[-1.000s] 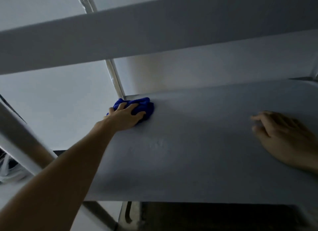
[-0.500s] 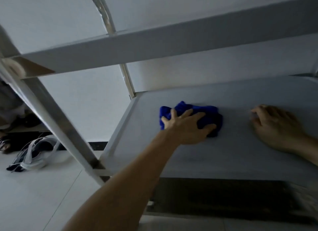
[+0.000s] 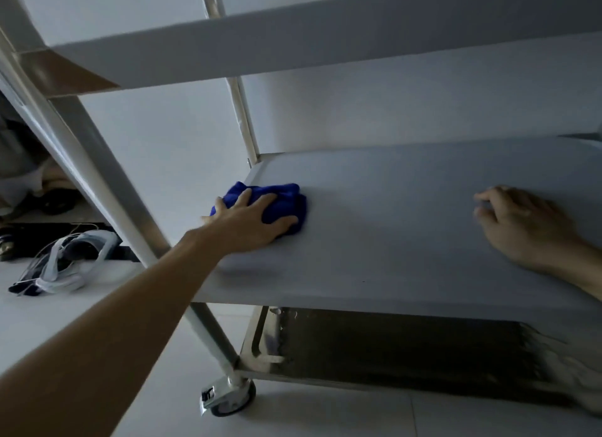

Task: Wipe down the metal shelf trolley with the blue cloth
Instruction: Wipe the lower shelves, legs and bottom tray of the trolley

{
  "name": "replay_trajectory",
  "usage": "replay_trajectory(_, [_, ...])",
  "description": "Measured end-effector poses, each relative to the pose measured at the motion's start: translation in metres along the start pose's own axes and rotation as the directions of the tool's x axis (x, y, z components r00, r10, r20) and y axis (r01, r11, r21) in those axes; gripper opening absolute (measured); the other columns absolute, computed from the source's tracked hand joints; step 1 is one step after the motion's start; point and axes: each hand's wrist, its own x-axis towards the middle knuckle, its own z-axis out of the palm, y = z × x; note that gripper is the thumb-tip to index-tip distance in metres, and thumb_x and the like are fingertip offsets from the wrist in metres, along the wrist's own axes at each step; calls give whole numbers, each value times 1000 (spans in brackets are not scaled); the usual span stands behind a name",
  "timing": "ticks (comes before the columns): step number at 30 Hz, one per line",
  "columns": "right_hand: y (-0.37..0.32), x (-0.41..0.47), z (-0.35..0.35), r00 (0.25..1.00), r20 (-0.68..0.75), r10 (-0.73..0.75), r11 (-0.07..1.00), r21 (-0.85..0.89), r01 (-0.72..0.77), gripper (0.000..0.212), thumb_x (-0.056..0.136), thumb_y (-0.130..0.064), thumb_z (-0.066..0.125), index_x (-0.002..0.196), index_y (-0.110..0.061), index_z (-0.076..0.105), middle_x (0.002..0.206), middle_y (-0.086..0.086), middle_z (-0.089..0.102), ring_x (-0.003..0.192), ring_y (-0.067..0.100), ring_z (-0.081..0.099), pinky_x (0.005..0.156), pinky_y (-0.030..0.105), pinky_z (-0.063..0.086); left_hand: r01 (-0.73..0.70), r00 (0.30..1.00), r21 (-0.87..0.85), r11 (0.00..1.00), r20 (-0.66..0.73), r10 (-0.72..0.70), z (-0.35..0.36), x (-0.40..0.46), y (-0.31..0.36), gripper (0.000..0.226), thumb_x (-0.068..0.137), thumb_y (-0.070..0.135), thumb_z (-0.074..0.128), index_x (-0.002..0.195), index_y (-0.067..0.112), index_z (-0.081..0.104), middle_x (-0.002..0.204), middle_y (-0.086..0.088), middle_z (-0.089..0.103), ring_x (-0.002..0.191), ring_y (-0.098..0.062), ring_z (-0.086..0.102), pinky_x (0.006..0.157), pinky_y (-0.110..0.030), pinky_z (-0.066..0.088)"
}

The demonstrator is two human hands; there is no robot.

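**Cloth at the left end of the middle shelf, most of the trolley unaccounted for**

Left hand [image 3: 250,223] lies over the bunched blue cloth [image 3: 286,205] at centre-left of the frame, pressing it flat to the middle shelf [image 3: 391,241] of the metal shelf trolley [image 3: 107,189]. Its fingers [image 3: 242,198] are spread and nearly straight across the top of the cloth, not curled round it; the thumb lies along the cloth's near edge. Cloth and hand sit near the shelf's left edge, a little forward of the back-left upright.

Right hand [image 3: 527,228], at the right of the frame, rests on the same shelf well apart from the cloth. It is loosely open with nothing in it and seems to be bracing.

As for progress, the shelf looks an even pale grey, and no clear line between wiped and unwiped metal shows, so I cannot tell how much of it is done. Judging by where the cloth lies, the shelf is mid-wipe. The upper shelf [image 3: 325,42] across the top of the frame, the uprights, the dark bottom shelf [image 3: 407,348] and the frame by the caster [image 3: 229,397] at lower centre show no sign either way and probably remain to be done.
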Motion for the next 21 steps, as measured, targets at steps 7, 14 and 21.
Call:
replay_trajectory(7, [5, 4, 1, 1000, 27, 0, 1000, -32, 1, 37, 101, -31, 39, 131, -13, 50, 146, 15, 47, 134, 35, 42, 109, 46, 31, -104, 994, -83, 991, 25, 106, -8, 22, 105, 78, 77, 86, 22, 146, 54, 5, 163, 11, -1, 144, -47, -10, 103, -77, -1])
replay_trajectory(14, [8, 4, -1, 998, 65, -2, 1000, -10, 2, 39, 101, -35, 35, 132, -17, 49, 146, 12, 46, 133, 35, 42, 109, 47, 32, -534, 842, -175, 827, -23, 539, -3, -37, 138, 58, 90, 68, 33, 144, 54, 18, 160, 18, 8, 148, -30, -12, 113, -64, -5])
replay_trajectory(21, [11, 6, 0, 999, 41, -12, 999, 39, 11, 35, 102, -31, 40, 129, -14, 53, 145, 14, 49, 130, 38, 45, 106, 49, 35, -486, 874, -147, 862, -81, 479, 2, -80, 44, 47, 94, 59, 36, 140, 54, 24, 159, 18, 11, 148, -14, -6, 116, -50, -9])
